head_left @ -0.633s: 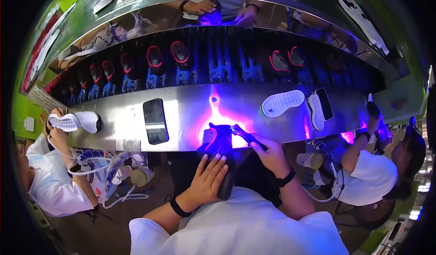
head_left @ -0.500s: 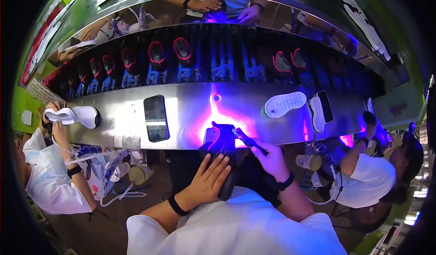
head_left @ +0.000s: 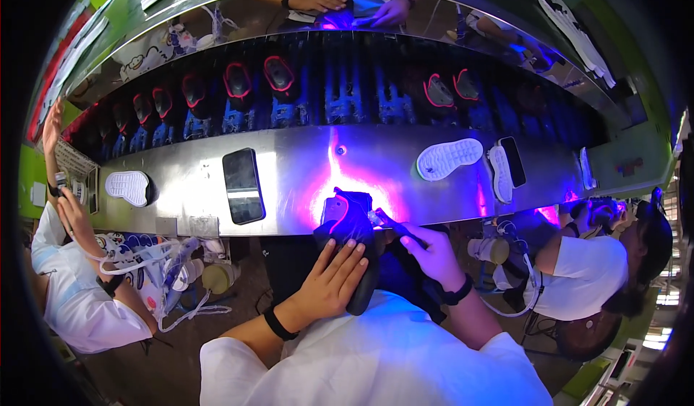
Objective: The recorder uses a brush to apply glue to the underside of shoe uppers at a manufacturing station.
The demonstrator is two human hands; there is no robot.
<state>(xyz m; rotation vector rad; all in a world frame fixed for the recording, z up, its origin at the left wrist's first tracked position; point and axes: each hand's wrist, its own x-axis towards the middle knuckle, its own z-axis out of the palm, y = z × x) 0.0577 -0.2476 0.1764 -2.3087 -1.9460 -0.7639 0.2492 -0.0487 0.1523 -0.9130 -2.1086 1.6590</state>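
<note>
Your left hand (head_left: 330, 283): fingers apart, laid on the shoe (head_left: 353, 224), its far end beyond their tips | your right hand (head_left: 432, 253): fingers clamped round tool (head_left: 392, 223) | shoe: bench's (head_left: 295, 189) near edge

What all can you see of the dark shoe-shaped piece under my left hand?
The dark shoe-shaped piece looks black, violet-lit, with a glowing pinkish-red line curving beside a greyish patch near its far end. Its surface looks matte, perhaps fabric. It stretches from over the metal bench toward your body, its near end rounded. Your left hand lies on it, fingers spread. Your right hand holds a slim tool with its tip at the piece's right side; contact is unclear.
</note>
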